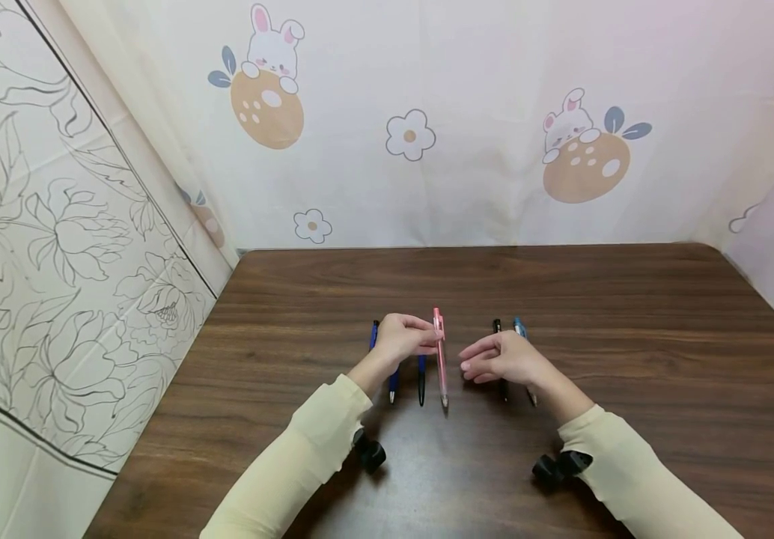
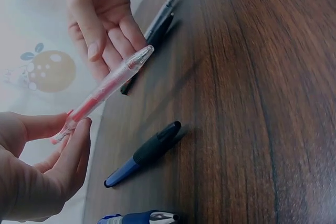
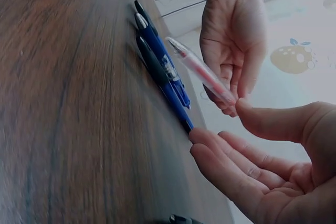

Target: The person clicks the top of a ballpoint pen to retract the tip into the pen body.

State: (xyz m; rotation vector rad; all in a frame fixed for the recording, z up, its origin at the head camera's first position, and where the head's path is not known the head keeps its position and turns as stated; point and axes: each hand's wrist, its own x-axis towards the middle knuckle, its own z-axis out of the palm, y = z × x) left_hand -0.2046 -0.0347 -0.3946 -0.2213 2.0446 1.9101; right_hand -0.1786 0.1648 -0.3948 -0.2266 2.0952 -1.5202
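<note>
My left hand [image 1: 400, 337] pinches a pink clear-barrelled pen [image 1: 442, 367] between thumb and fingers near its clicker end. The pen's tip slants toward me, and in the left wrist view it overlaps the other palm. Just right of it, my right hand [image 1: 504, 358] holds nothing, its fingers loosely extended. Partly covered by that hand are a black pen [image 1: 497, 326] and a light blue pen [image 1: 519, 327]. Under and beside my left hand lie a blue pen with a black grip [image 3: 152, 61], a blue silver-tipped pen [image 3: 157, 45] and another dark-ended pen [image 3: 140, 9].
All the loose pens lie on a dark wood-grain table [image 1: 629, 374]. A white curtain [image 1: 481, 135] printed with rabbits and flowers hangs behind its far edge, and a flower-patterned panel [image 1: 57, 247] stands along the left. Black wrist cameras [image 1: 369, 451] sit at both cream sleeves [image 1: 299, 457].
</note>
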